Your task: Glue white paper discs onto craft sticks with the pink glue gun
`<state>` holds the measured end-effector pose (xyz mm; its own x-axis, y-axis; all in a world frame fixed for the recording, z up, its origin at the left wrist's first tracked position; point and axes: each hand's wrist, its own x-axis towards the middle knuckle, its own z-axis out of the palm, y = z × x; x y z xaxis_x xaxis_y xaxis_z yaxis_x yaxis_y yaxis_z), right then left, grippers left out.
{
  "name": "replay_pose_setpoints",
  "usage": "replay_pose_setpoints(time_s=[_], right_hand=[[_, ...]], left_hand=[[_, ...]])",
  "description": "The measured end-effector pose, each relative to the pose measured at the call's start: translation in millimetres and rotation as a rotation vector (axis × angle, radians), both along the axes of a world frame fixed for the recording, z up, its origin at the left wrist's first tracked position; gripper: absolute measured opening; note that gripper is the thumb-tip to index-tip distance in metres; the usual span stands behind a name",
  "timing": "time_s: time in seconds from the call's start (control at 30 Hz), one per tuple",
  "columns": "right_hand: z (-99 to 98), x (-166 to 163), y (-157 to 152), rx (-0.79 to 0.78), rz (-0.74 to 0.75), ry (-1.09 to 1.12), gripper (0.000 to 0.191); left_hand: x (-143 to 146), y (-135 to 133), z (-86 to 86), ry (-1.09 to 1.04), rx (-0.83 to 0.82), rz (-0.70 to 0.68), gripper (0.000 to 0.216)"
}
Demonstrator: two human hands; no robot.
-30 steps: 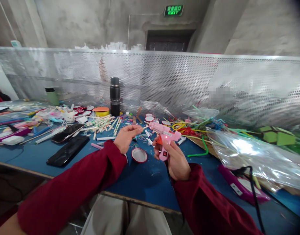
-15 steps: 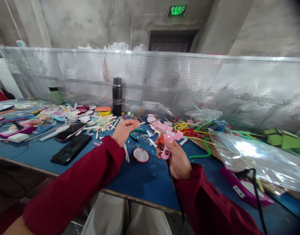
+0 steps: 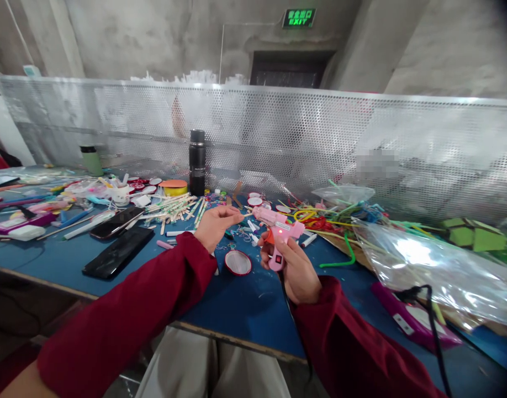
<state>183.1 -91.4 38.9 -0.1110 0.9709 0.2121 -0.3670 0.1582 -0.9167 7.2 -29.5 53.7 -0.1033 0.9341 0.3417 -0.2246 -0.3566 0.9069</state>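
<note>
My right hand [image 3: 294, 269] grips a pink hot glue gun [image 3: 275, 232] by its handle, a red light glowing on its side and its nozzle pointing left. My left hand [image 3: 215, 224] is raised beside that nozzle with its fingers pinched on something small I cannot make out. Both hands hover over the blue table [image 3: 245, 301]. Just below and between them lies a small round red-rimmed disc [image 3: 237, 262]. The gun's black cord [image 3: 287, 307] drops toward my lap.
Two black phones [image 3: 116, 235] lie at the left. A black flask [image 3: 196, 162] stands at the back, with scattered wooden sticks [image 3: 177, 208] before it. Coloured pipe cleaners [image 3: 332, 221] and a clear plastic bag [image 3: 436, 265] crowd the right. A perforated metal screen [image 3: 278, 138] closes the far edge.
My left hand dipped away from the glue gun's nozzle half a second ago and has come back up beside it. The glue gun has hardly moved.
</note>
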Motion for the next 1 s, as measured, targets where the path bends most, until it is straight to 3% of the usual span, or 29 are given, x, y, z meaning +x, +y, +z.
replay_pose_setpoints(time_s=[0.1, 0.17, 0.33, 0.67, 0.87, 1.0], right_hand=[[0.0, 1, 0, 0.022, 0.013, 0.003, 0.03], [-0.4, 2, 2, 0.038, 0.009, 0.009, 0.029], [-2.3, 3, 5, 0.007, -0.004, -0.001, 0.031], [-4.1, 2, 6, -0.006, -0.032, -0.037, 0.031], [-6.5, -1, 6, 0.032, -0.02, -0.094, 0.033], [-6.4, 1, 7, 0.017, -0.03, -0.104, 0.033]], left_hand=[[-7, 7, 2.7, -0.096, -0.021, 0.178, 0.018], [-13, 10, 3.9, -0.148, -0.061, 0.219, 0.02], [-12, 6, 1.4, 0.018, -0.077, 0.058, 0.019], [-7, 1, -2.9, 0.231, 0.074, 0.025, 0.008], [-7, 1, -0.1, 0.392, 0.225, 0.229, 0.008], [-28, 8, 5.5, 0.51, 0.286, 0.478, 0.008]])
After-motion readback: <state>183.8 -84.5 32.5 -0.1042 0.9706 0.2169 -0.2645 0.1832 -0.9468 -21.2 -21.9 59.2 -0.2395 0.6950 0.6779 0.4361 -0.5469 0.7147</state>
